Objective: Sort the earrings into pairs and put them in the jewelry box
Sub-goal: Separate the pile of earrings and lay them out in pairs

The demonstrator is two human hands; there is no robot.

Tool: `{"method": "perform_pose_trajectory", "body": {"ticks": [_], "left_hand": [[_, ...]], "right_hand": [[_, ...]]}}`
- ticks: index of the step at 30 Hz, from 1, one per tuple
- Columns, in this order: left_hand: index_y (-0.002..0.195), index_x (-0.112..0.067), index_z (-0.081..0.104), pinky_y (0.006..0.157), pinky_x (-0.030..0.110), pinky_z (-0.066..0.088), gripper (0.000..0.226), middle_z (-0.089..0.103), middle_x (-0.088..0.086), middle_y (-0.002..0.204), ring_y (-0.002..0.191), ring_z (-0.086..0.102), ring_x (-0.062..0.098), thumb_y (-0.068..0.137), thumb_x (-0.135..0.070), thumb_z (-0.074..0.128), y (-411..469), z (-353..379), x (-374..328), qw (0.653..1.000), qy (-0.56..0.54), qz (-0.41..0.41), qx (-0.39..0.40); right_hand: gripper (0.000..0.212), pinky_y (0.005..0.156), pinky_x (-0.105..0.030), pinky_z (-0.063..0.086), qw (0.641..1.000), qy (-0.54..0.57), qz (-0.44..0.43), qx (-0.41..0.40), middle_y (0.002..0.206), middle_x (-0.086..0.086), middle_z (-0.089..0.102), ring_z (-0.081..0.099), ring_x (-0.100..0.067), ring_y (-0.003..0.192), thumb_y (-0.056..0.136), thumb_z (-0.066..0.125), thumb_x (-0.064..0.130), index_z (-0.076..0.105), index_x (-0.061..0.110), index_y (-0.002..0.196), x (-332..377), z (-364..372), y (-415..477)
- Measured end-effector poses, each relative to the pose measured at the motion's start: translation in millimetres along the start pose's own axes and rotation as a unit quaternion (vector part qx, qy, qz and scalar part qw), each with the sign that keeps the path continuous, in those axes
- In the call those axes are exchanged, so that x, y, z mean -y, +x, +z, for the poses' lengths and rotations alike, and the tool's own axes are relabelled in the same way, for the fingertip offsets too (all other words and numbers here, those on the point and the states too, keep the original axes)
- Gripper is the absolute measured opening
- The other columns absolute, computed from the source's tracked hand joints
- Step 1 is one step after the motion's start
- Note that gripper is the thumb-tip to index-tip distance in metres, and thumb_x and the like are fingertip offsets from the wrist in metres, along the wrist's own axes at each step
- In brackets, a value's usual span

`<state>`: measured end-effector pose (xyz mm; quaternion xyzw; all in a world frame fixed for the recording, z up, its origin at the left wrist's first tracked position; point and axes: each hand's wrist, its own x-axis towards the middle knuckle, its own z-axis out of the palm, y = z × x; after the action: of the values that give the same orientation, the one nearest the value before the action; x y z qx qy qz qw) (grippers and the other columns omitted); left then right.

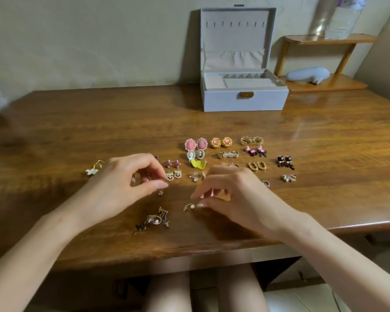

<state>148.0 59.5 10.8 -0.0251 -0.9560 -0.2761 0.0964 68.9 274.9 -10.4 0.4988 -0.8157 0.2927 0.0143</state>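
Note:
Several earrings lie in pairs on the wooden table [77, 122], among them pink oval ones [196, 144], gold round ones [221, 142] and gold hoops [257, 165]. My left hand [126, 183] pinches a small dangling star earring [160, 192] between thumb and forefinger. My right hand [230, 192] hovers with curled fingers over the table, its fingertips touching a pearl earring [189, 207]; something gold shows under its fingers. A loose heap of unsorted earrings [154, 220] lies near the front edge. The grey jewelry box [243, 100] stands open at the back.
A flower-shaped earring [92, 171] lies alone left of my left hand. A wooden shelf [324, 84] with a grey object stands right of the box. A clear bottle [345, 16] sits on its top tier. The table's front edge runs just below the heap.

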Motion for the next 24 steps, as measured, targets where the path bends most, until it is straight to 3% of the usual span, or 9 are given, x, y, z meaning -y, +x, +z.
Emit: {"method": "perform_pose_trajectory", "body": {"ticks": [3,6,10,15,19,24], "left_hand": [[0.08,-0.037,0.06,0.069,0.005,0.041,0.009,0.058,-0.027,0.092,0.091,0.053,-0.006,0.074,-0.034,0.066,-10,-4,7,1.0,-0.005,0.005,0.013],[0.079,-0.036,0.06,0.073,0.003,0.039,0.008,0.057,-0.028,0.094,0.091,0.055,-0.004,0.073,-0.038,0.064,-17,-7,12,0.999,-0.008,0.016,0.026],[0.081,-0.036,0.062,0.078,0.012,0.039,0.021,0.057,-0.019,0.092,0.093,0.054,0.008,0.074,-0.056,0.062,-24,-5,21,0.996,0.004,0.065,0.067],[0.091,-0.042,0.058,0.085,0.015,0.037,0.031,0.05,-0.024,0.098,0.1,0.049,0.004,0.071,-0.065,0.054,-29,2,28,0.991,0.037,0.097,0.086],[0.086,-0.044,0.056,0.084,0.019,0.036,0.024,0.05,-0.026,0.094,0.095,0.048,0.002,0.074,-0.063,0.051,-30,7,32,0.988,0.069,0.11,0.085],[0.086,-0.046,0.054,0.077,0.02,0.042,0.027,0.049,-0.027,0.095,0.097,0.049,0.003,0.074,-0.068,0.043,-31,6,40,0.989,0.068,0.106,0.078]], "right_hand": [[0.012,0.069,-0.01,0.039,1.0,-0.024,-0.017,0.007,0.089,0.01,0.058,0.049,-0.002,0.075,0.082,0.07,0.022,0.073,0.022,0.094,6,9,3],[0.012,0.064,-0.018,0.045,0.998,-0.052,-0.022,0.014,0.088,0.006,0.06,0.048,-0.005,0.069,0.082,0.07,0.025,0.072,0.024,0.094,9,15,4],[0.008,0.059,-0.024,0.047,0.997,-0.073,-0.019,0.008,0.083,0.007,0.058,0.043,-0.005,0.064,0.08,0.071,0.024,0.071,0.024,0.088,11,22,6],[0.005,0.058,-0.023,0.046,0.998,-0.067,-0.02,0.007,0.08,0.014,0.048,0.042,-0.004,0.064,0.081,0.07,0.023,0.069,0.024,0.086,12,24,8],[0.005,0.058,-0.028,0.05,0.997,-0.064,-0.033,0.008,0.082,0.011,0.05,0.047,-0.006,0.065,0.081,0.069,0.024,0.067,0.024,0.086,12,26,7],[0.004,0.057,-0.02,0.046,0.996,-0.061,-0.062,0.012,0.084,0.009,0.055,0.049,-0.005,0.064,0.08,0.064,0.024,0.065,0.023,0.084,12,27,6]]}}
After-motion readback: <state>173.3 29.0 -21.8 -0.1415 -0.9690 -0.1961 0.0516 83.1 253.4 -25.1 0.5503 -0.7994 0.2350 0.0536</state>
